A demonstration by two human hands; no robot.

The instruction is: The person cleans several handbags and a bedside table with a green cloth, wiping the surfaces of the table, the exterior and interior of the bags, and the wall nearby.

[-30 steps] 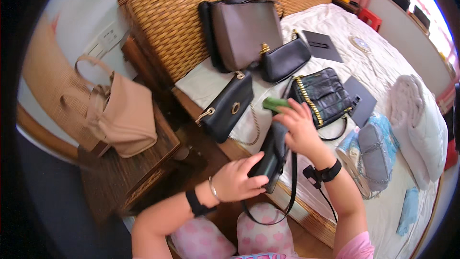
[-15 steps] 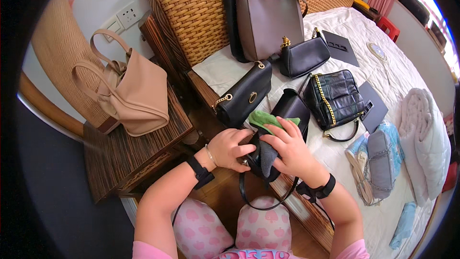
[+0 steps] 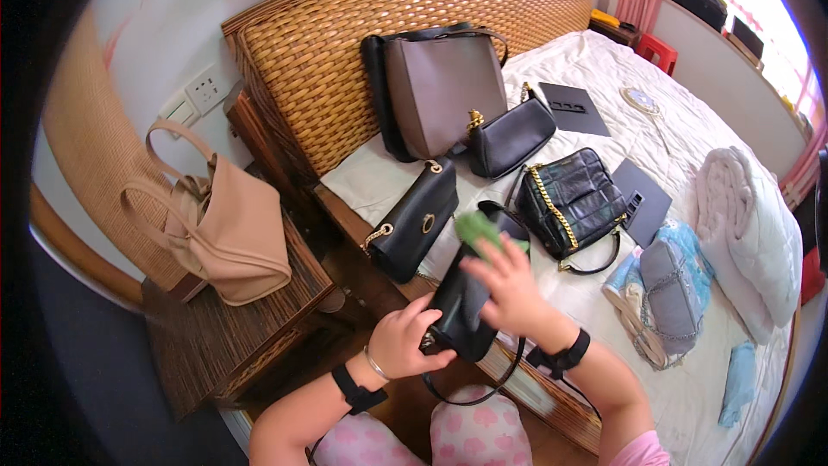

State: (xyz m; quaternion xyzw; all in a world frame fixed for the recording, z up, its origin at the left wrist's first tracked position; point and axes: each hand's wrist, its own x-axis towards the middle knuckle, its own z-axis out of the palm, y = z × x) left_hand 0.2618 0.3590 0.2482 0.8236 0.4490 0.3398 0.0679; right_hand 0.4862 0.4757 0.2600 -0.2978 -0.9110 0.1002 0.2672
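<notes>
A black handbag [image 3: 450, 300] is held tilted over the bed's near edge, its thin strap hanging below. My left hand [image 3: 405, 338] grips the near left end of this bag, thumb and fingers on either side. In my right hand [image 3: 507, 286] is a green and grey cloth [image 3: 474, 227], pressed to the bag's upper face. That hand and the cloth's green part are smeared by motion. Just beyond the left hand lies a black flap bag [image 3: 416, 223] with a gold ring clasp. To the right of the cloth sits a quilted black bag [image 3: 573, 200] with a gold chain.
A taupe tote [image 3: 444, 91] leans on the woven headboard [image 3: 319, 60], beside a small black bag [image 3: 516, 138]. The beige tote [image 3: 237, 237] stands on the wooden nightstand [image 3: 203, 349] at left. A grey chain bag [image 3: 671, 289] and folded quilt [image 3: 746, 233] lie at right.
The view has tilted up, so the bed and bags sit lower and further left. My right hand has moved over the bag with the cloth. My left hand still grips the bag's end.
</notes>
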